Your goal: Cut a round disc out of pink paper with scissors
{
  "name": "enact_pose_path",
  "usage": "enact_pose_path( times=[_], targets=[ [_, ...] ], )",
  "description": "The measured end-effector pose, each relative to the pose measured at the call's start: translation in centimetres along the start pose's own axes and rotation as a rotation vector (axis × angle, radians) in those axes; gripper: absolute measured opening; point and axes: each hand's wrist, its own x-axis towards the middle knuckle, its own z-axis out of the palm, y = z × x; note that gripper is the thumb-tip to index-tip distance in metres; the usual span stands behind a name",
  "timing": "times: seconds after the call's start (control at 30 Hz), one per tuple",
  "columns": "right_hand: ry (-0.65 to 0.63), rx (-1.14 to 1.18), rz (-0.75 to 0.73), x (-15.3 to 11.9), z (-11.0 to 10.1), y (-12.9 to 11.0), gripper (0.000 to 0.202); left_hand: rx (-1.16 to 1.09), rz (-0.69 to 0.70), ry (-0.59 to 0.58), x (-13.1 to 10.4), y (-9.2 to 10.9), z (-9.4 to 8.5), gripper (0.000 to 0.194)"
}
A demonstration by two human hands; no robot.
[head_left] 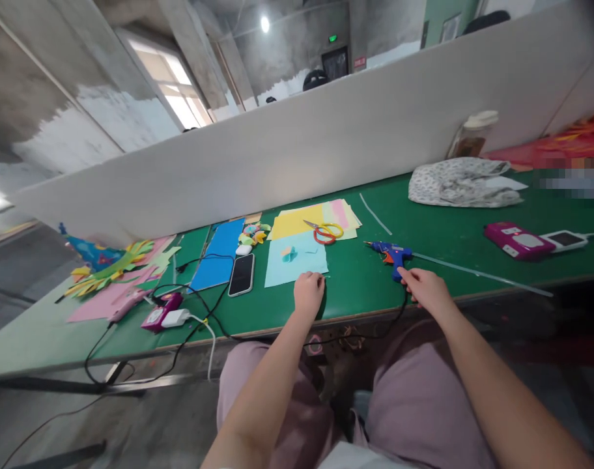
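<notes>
My right hand [428, 290] pinches the handle end of a blue glue gun [395, 253], which lies on the green table with its nozzle to the left. A long clear glue stick [477, 272] reaches out from the gun's back. By the front edge of a light blue sheet of paper [276, 266], my left hand [309, 293] is closed with curled fingers; whatever they may hold is hidden. Small blue paper pieces [290, 253] rest on that sheet. Scissors with red and yellow handles [332, 229] lie across the yellow paper [297, 221] behind it.
Left of the paper are a phone [241, 275], a white earphone case [243, 249], a blue folder [219, 254], a purple power strip [161, 312] and tangled black cables. A paper hat [99, 254] stands far left. Rightward are a patterned cloth [460, 182] and another purple socket [514, 240].
</notes>
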Motion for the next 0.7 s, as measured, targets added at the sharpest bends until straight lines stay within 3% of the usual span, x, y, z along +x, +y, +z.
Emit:
enact_pose_path(
  times=[0.17, 0.33, 0.43, 0.57, 0.7],
  targets=[
    [0.007, -0.389, 0.062, 2.5, -0.5, -0.9, 0.048, 0.024, 0.038, -0.046, -0.4, -0.1, 0.0, 0.032],
    [-0.031, -0.563, 0.104, 3.2, 0.1, -2.4, 0.067, -0.024, 0.079, -0.048, -0.7, -1.0, 0.0, 0.03],
    [-0.035, -0.608, 0.123, 3.6, 0.4, -3.1, 0.071, -0.061, 0.043, -0.01, 0.3, -3.5, -1.2, 0.029],
    [-0.042, -0.623, 0.115, 4.5, 0.6, -3.6, 0.055, -0.052, -0.07, 0.071, 3.5, -8.5, -4.3, 0.031],
    [-0.052, -0.583, 0.086, 4.8, 0.5, -3.4, 0.04, -0.05, -0.061, 0.048, 6.9, -12.4, -6.7, 0.032]
  ],
)
